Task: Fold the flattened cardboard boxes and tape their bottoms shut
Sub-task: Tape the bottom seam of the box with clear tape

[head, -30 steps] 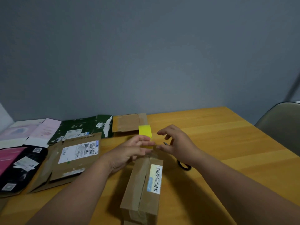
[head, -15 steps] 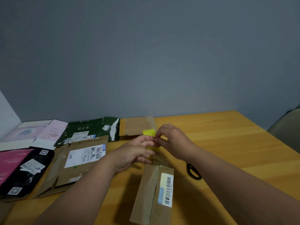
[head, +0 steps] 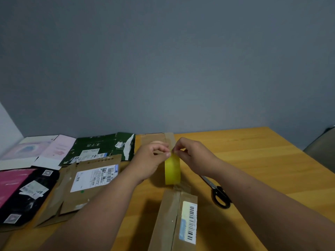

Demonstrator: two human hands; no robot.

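The wooden counter (head: 253, 160) carries flattened boxes (head: 90, 178) at left and a folded cardboard box (head: 170, 223) at centre. Above its far end, both hands, left hand (head: 150, 160) and right hand (head: 192, 156), pinch yellow tape (head: 172, 169). Scissors (head: 217, 192) lie beside the box.

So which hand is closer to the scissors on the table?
Right. The right hand is up at the yellow tape, its forearm passing just over the scissors; the left hand sits beyond the tape.

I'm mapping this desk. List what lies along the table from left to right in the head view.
Pink-and-black flattened package → brown flattened box with shipping label → left hand → yellow tape roll → right hand → black-handled scissors.
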